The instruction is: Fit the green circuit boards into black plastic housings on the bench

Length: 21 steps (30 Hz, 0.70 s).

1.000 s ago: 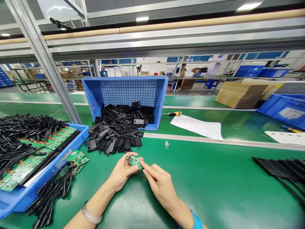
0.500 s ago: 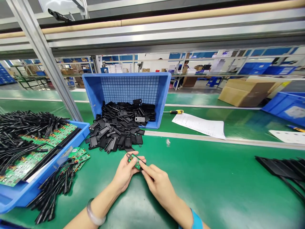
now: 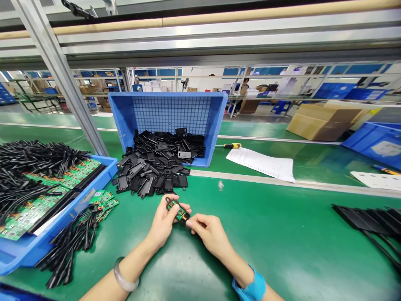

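Fingers of the left hand (image 3: 162, 223) grip a circuit board (image 3: 181, 214) in a black case, held over the green table (image 3: 266, 234). The right hand's (image 3: 211, 235) fingers, bunched together, meet the board's four-o'clock end; whether they pinch anything is unclear. From the board, loose casings (image 3: 152, 161) spill from a blue bin (image 3: 169, 113) at eleven o'clock; a blue tray (image 3: 108, 169) sits at nine, paper (image 3: 261, 164) at two.

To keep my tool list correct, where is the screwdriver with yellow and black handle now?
In the head view, the screwdriver lies right of centre, beside the tipped blue crate, its handle near the upper left of the white paper.
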Tool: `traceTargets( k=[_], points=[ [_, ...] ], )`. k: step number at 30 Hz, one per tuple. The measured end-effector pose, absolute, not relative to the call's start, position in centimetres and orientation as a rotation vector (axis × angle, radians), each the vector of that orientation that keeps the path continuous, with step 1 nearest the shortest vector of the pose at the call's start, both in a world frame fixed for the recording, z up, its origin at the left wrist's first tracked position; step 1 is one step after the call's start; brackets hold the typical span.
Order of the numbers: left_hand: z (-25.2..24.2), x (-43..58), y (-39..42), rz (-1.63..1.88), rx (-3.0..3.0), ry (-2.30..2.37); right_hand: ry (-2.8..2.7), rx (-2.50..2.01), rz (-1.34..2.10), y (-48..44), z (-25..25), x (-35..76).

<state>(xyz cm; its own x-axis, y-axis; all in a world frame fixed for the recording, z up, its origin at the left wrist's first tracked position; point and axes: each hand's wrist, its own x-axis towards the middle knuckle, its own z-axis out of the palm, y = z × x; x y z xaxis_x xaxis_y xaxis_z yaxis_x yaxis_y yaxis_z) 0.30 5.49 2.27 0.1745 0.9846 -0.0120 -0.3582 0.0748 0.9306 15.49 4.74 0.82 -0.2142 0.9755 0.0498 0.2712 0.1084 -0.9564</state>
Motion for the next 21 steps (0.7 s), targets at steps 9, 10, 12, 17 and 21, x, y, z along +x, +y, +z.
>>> traceTargets(
  k=[9,10,12,17,21],
  points=[
    [2.4,0.8,5.0,1.281,0.901,0.811,-1.592,-1.271,1.218,4.7,0.8,15.3],
    [2.4,0.9,4.9,1.296,0.922,0.819,-1.610,-1.286,1.158,4.7,0.8,15.3],
    [2.4,1.0,4.9,1.332,0.973,0.847,-1.642,-1.312,1.068,4.8,0.7,15.3],
    [2.3,1.2,5.4,1.321,0.988,0.890,-1.677,-1.332,1.077,5.0,0.3,15.1],
    [2.1,1.0,6.3,1.202,0.894,0.951,-1.797,-1.296,0.903,4.8,0.5,15.0]
  ],
)
